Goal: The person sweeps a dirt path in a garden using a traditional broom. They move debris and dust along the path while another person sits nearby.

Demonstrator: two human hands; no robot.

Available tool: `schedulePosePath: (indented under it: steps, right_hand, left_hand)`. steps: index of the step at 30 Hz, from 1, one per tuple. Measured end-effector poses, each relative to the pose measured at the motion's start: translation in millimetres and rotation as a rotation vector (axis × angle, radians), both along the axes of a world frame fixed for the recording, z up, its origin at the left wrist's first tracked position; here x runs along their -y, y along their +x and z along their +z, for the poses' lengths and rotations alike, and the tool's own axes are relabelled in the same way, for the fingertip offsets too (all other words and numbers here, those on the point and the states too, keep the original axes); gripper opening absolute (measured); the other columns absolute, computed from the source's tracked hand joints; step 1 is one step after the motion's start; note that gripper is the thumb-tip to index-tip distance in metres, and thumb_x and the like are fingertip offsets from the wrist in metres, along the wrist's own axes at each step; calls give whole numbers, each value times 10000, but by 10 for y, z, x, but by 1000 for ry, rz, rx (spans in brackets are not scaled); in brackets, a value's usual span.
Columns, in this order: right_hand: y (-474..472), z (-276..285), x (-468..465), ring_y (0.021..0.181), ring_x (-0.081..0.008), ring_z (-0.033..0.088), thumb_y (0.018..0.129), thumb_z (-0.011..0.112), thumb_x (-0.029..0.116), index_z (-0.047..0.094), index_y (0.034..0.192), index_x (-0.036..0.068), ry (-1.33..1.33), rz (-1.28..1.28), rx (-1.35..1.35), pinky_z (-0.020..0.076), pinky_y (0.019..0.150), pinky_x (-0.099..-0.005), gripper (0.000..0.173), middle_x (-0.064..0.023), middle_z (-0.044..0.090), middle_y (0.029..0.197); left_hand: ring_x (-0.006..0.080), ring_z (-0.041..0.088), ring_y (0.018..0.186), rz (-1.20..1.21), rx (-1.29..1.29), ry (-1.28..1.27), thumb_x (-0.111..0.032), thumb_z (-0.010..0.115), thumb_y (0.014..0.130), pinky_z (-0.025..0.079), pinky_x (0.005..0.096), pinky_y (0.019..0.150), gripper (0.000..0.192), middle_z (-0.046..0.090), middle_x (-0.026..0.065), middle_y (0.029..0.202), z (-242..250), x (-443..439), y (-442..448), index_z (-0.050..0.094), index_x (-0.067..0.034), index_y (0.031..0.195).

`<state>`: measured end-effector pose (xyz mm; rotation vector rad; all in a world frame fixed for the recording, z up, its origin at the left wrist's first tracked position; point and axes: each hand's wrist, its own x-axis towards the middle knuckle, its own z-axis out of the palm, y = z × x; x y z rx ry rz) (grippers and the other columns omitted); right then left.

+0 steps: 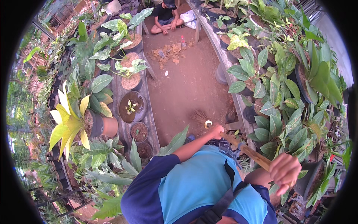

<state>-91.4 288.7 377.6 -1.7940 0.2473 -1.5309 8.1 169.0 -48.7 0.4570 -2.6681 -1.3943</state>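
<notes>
Both of my hands are on a stick broom, whose wooden handle (242,148) slants across my body. My left hand (215,131) grips the handle low down, close to the pale ring (208,124) that binds the bristles. Higher up, my right hand (285,171) closes around the handle's upper end. The thin brown bristles (199,116) fan out over the dirt floor (181,92) and look blurred. Farther along the floor lies a pile of dry brown leaves (170,53). A small white scrap (166,73) lies apart from it, on my side.
A wooden bench (152,123) with potted plants and a water-filled basin (132,109) borders the left. Another plant bench (208,30) lines the right. At the far end a person (166,18) sits on the ground beside a white sack (188,19). A plastic bottle (183,42) stands by the leaves.
</notes>
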Motion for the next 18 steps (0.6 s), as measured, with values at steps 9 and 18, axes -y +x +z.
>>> schedulePosePath:
  steps: [9, 18]
  right_hand:
    - [-364, 95, 1092, 364, -172, 440, 699, 767, 79, 502, 536, 17, -164, 206, 36, 341, 376, -281, 318, -51, 463, 464]
    - [-1204, -302, 2567, 343, -198, 486, 669, 654, -14, 521, 508, -8, -40, 145, 71, 380, 385, -287, 210, -71, 488, 442]
  left_hand:
    - [308, 562, 729, 469, -200, -132, -154, 688, 545, 433, 399, 654, 182, 578, 95, 687, 272, 1309, 8, 539, -78, 619]
    - [334, 602, 789, 248, -105, -89, -226, 721, 547, 488, 423, 672, 258, 608, 130, 748, -497, 2753, -813, 610, -87, 734]
